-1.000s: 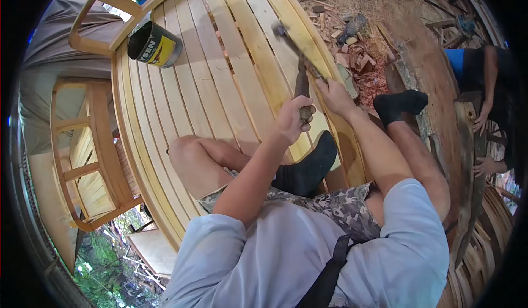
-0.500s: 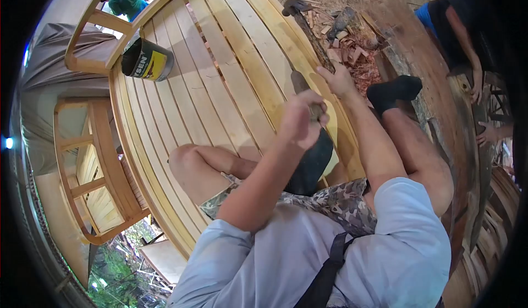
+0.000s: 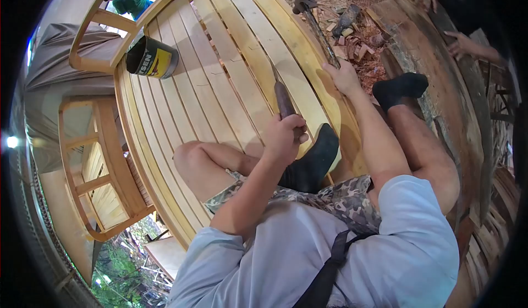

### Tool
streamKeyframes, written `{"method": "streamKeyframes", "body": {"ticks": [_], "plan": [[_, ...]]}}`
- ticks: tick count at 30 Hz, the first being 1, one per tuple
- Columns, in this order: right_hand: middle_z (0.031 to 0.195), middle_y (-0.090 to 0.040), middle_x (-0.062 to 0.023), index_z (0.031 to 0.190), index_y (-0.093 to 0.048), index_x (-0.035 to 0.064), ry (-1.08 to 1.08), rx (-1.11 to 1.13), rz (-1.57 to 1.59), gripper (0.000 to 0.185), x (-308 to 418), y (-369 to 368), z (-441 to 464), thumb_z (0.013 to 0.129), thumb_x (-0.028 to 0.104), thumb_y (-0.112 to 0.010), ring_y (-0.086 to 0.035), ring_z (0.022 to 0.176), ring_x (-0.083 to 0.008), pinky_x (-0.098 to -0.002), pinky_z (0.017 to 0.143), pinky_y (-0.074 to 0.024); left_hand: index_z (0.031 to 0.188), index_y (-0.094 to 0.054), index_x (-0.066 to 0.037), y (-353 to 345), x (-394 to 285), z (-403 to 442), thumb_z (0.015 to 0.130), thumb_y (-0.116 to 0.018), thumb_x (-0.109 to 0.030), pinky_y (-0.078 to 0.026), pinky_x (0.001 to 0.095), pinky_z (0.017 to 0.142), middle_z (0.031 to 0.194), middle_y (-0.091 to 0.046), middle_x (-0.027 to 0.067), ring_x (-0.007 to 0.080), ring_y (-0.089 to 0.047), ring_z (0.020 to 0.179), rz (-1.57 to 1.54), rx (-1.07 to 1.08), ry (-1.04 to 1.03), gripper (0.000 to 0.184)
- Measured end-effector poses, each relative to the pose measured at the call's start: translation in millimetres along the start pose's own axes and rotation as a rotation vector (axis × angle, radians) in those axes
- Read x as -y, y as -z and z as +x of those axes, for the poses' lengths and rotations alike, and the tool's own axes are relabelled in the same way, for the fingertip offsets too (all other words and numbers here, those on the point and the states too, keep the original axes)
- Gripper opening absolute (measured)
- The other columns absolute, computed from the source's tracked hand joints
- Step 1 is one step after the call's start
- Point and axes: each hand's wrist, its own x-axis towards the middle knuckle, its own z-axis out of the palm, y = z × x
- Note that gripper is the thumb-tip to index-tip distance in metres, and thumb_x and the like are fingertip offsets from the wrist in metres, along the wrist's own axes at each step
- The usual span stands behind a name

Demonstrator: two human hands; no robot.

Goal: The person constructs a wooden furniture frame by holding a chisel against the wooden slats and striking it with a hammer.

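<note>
My left hand (image 3: 286, 136) is closed round the thick brown handle of a chisel (image 3: 284, 100). Its slim blade points away from me, with the tip close over the pale slats of a wooden bench (image 3: 190, 107); I cannot tell whether it touches. On the right, my right hand (image 3: 342, 78) grips the lower end of a hammer (image 3: 319, 32). The hammer's dark head lies farther out, by the bench's curved edge. My dark-socked foot (image 3: 316, 157) rests on the slats just beside my left hand.
A black and yellow paint can (image 3: 153, 58) stands on the slats at the far left. Wood chips (image 3: 366, 55) and a dark tool (image 3: 346, 19) lie beyond the bench edge. At right, another person's hand (image 3: 461, 44) is by a rough timber slab (image 3: 432, 69). Someone in green (image 3: 131, 1) is behind.
My left hand has moved left with the chisel, off my foot. The hammer in my right hand has swung slightly to the right. The other person's hands have shifted farther up along the timber.
</note>
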Motion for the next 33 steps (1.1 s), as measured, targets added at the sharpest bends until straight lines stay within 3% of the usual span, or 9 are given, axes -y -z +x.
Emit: {"method": "streamKeyframes", "body": {"ticks": [4, 6, 9, 14, 16, 19, 25, 29, 33], "plan": [[0.098, -0.069, -0.0262, 0.114, -0.067, 0.0005, 0.052, -0.021, -0.033, 0.049, 0.1, -2.0, -1.9, 0.085, 0.04, -0.07, -0.066, 0.097, -0.0408, -0.0448, 0.087, -0.05, 0.094, -0.05, -0.003, 6.1, 5.1, 10.6, 0.08, -0.06, -0.001, -0.042, 0.0321, 0.05, 0.082, -0.057, 0.0089, 0.0199, -0.055, 0.066, -0.018, -0.05, 0.002, 0.018], [0.094, -0.069, -0.0249, 0.11, -0.068, 0.0002, 0.009, 0.015, -0.015, 0.046, 9.5, 1.6, -6.5, 0.085, 0.039, -0.07, -0.067, 0.092, -0.0388, -0.0441, 0.083, -0.0501, 0.088, -0.053, -0.004, 15.4, -0.6, 39.2, 0.082, -0.059, -0.003, -0.042, 0.0314, 0.051, 0.076, -0.057, 0.0083, 0.0187, -0.054, 0.064, -0.099, 0.161, 0.042, 0.009], [0.088, -0.069, -0.0225, 0.103, -0.069, -0.0006, 0.019, -0.004, -0.007, 0.043, 6.0, -2.0, -7.3, 0.086, 0.038, -0.07, -0.067, 0.085, -0.0355, -0.0429, 0.078, -0.0501, 0.084, -0.055, -0.005, 20.0, -15.0, 61.4, 0.083, -0.059, -0.006, -0.042, 0.0303, 0.052, 0.072, -0.057, 0.0079, 0.0174, -0.053, 0.062, -0.169, 0.126, 0.052, 0.005], [0.079, -0.067, -0.0186, 0.094, -0.068, -0.0019, 0.104, -0.045, -0.037, 0.041, -5.3, -5.2, -1.0, 0.086, 0.038, -0.07, -0.066, 0.074, -0.0309, -0.0417, 0.071, -0.0497, 0.092, -0.054, -0.004, 47.8, -14.4, 63.1, 0.083, -0.06, -0.007, -0.042, 0.0293, 0.053, 0.08, -0.059, 0.0071, 0.0157, -0.054, 0.064, -0.188, 0.23, 0.014, 0.01], [0.073, -0.065, -0.0162, 0.093, -0.067, -0.0017, -0.004, 0.03, -0.056, 0.041, -4.0, -2.6, -2.1, 0.087, 0.039, -0.069, -0.065, 0.069, -0.0293, -0.0412, 0.067, -0.0491, 0.096, -0.054, -0.004, 60.8, -20.1, 57.7, 0.083, -0.059, -0.006, -0.042, 0.0291, 0.052, 0.085, -0.059, 0.0067, 0.0143, -0.056, 0.067, -0.192, 0.219, 0.065, 0.014], [0.07, -0.063, -0.0151, 0.094, -0.066, -0.0008, 0.004, 0.028, -0.037, 0.041, -3.4, -3.0, -2.5, 0.087, 0.039, -0.069, -0.064, 0.067, -0.0289, -0.041, 0.065, -0.0486, 0.098, -0.054, -0.003, 65.0, -23.0, 55.6, 0.083, -0.059, -0.006, -0.042, 0.0291, 0.052, 0.086, -0.06, 0.0067, 0.0133, -0.057, 0.07, -0.191, 0.237, 0.077, 0.015], [0.073, -0.065, -0.0163, 0.097, -0.066, -0.0015, -0.116, 0.085, 0.021, 0.041, 16.2, 1.3, -9.9, 0.087, 0.038, -0.068, -0.064, 0.068, -0.0293, -0.0414, 0.066, -0.0494, 0.096, -0.054, -0.004, 56.7, -27.5, 50.4, 0.084, -0.059, -0.007, -0.042, 0.0289, 0.052, 0.084, -0.06, 0.0065, 0.0141, -0.057, 0.069, -0.179, 0.227, 0.086, 0.014], [0.078, -0.066, -0.0177, 0.099, -0.066, -0.002, 0.043, 0.031, -0.015, 0.041, 2.4, -2.8, -4.0, 0.088, 0.037, -0.068, -0.064, 0.07, -0.03, -0.0416, 0.069, -0.0501, 0.092, -0.054, -0.005, 43.2, -24.3, 54.1, 0.083, -0.059, -0.006, -0.041, 0.0292, 0.052, 0.081, -0.059, 0.006, 0.0145, -0.057, 0.068, -0.172, 0.206, 0.07, 0.01], [0.084, -0.067, -0.0198, 0.102, -0.066, -0.0028, -0.027, 0.059, -0.049, 0.042, 2.8, -3.3, -3.4, 0.088, 0.037, -0.068, -0.065, 0.077, -0.0327, -0.0416, 0.074, -0.0504, 0.083, -0.054, -0.005, 19.4, -16.1, 55.9, 0.081, -0.06, -0.005, -0.038, 0.0309, 0.05, 0.076, -0.056, 0.0072, 0.0175, -0.054, 0.065, -0.118, 0.12, 0.06, 0.006]]}}
